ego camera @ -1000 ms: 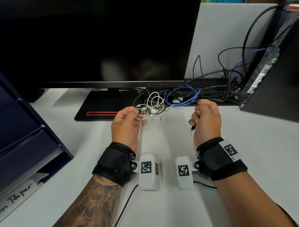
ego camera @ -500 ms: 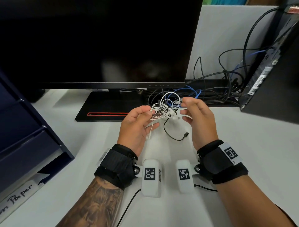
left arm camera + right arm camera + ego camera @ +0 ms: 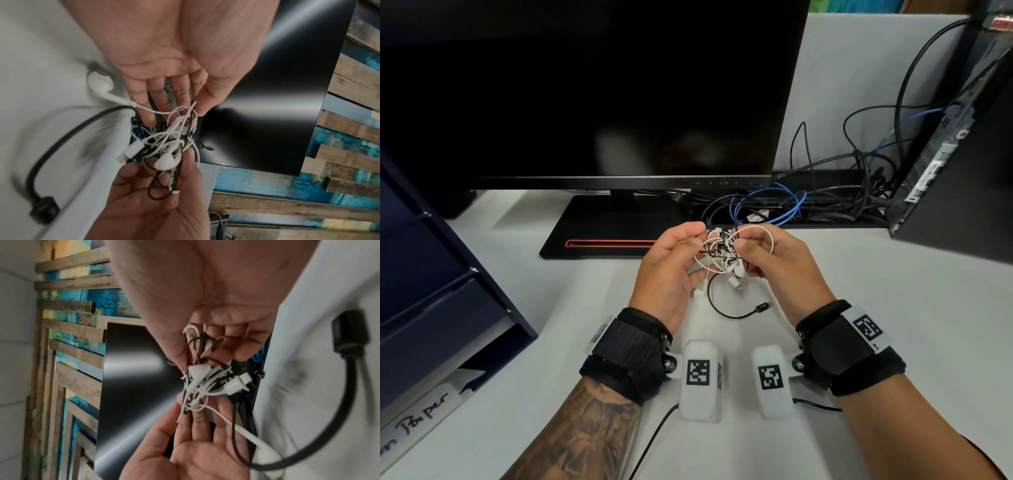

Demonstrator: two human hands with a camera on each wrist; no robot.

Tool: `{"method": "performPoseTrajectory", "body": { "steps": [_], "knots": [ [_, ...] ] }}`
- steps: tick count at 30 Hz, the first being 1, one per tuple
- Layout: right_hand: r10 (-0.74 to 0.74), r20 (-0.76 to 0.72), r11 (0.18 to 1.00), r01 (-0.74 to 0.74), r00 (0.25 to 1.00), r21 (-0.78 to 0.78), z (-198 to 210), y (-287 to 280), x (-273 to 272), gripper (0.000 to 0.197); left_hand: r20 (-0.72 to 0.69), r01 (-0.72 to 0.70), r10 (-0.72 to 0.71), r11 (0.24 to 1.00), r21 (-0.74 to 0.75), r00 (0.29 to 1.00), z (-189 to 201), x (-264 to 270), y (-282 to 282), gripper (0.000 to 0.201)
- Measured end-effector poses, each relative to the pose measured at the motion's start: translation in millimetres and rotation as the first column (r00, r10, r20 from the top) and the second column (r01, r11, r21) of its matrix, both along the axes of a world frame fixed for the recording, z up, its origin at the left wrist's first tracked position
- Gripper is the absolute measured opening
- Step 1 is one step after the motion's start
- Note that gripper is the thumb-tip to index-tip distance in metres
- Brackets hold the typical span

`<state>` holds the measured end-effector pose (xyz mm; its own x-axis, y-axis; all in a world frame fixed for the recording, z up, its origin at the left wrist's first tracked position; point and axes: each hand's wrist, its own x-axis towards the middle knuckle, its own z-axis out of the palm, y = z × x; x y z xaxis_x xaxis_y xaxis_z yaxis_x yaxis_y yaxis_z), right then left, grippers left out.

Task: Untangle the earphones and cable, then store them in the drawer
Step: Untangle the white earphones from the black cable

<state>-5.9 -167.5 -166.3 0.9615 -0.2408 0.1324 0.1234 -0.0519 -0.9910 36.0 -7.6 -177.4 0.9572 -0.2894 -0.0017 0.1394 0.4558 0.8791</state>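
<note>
Surface (image 3: 893, 342): white, backed by a pale partition. Monitor (image 3: 592, 92) at rear centre; computer tower (image 3: 962, 192) at right edge; blue drawer unit (image 3: 431, 274) at left edge. Bare room lay in front and to the right. Left hand (image 3: 667, 274) and right hand (image 3: 774, 263), each grip pinching the tangle of white earphones (image 3: 726, 253) and black cable (image 3: 736, 313), held above the surface; cable's plug end hung down.

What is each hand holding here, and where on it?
Both the left hand and right hand pinch the tangle of earphones and cable, at opposite sides.
</note>
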Motion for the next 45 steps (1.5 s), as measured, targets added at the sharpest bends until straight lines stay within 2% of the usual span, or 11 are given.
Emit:
{"method": "performPoseTrajectory", "body": {
  "steps": [3,8,12,14,19,25,32,36,41,43,45],
  "knots": [
    [-0.017,0.018,0.999,0.016,1.000,0.033,-1,1,1,0.012,0.006,-0.017,0.017,0.999,0.035,1.000,1,-1,-1,0.022],
    [-0.073,0.068,0.995,0.068,0.995,0.078,-2,1,3,0.007,0.078,-0.093,0.084,0.990,0.110,0.993,-4,-1,-4,0.026],
    [-0.113,0.066,0.991,0.107,0.991,0.087,-2,1,3,0.015,0.122,-0.168,0.151,0.974,0.150,0.981,-6,2,-5,0.010],
    [-0.097,0.060,0.990,0.090,0.993,0.107,-1,2,2,0.015,0.118,-0.140,0.121,0.977,0.163,0.986,-4,1,-5,0.003],
    [-0.045,0.047,0.987,0.037,0.998,0.154,2,6,-2,0.015,0.124,-0.012,-0.012,0.980,0.196,0.992,-3,-3,-7,0.025],
    [-0.056,0.029,0.979,0.049,0.998,0.198,3,8,-1,0.012,0.132,-0.054,0.026,0.976,0.212,0.991,-5,-2,-5,0.013],
    [-0.093,-0.024,0.977,0.096,0.995,0.191,1,4,1,0.011,0.123,-0.133,0.110,0.972,0.196,0.986,-6,-2,-5,0.012],
    [-0.203,-0.052,0.966,0.209,0.978,0.151,-1,1,4,0.017,0.117,-0.126,0.104,0.972,0.198,0.988,-5,-3,-6,0.015],
    [-0.307,0.011,0.946,0.304,0.952,0.111,-4,-2,5,0.011,0.127,-0.131,0.106,0.971,0.202,0.986,-4,-3,-6,0.015],
    [-0.264,0.076,0.960,0.255,0.961,0.120,-2,-3,4,0.011,0.124,-0.123,0.099,0.972,0.200,0.987,-5,-3,-6,0.015],
    [-0.157,0.097,0.988,0.155,0.983,0.031,-1,-1,2,0.017,0.127,-0.118,0.094,0.974,0.196,0.987,-5,-3,-6,0.015]
  ]
}}
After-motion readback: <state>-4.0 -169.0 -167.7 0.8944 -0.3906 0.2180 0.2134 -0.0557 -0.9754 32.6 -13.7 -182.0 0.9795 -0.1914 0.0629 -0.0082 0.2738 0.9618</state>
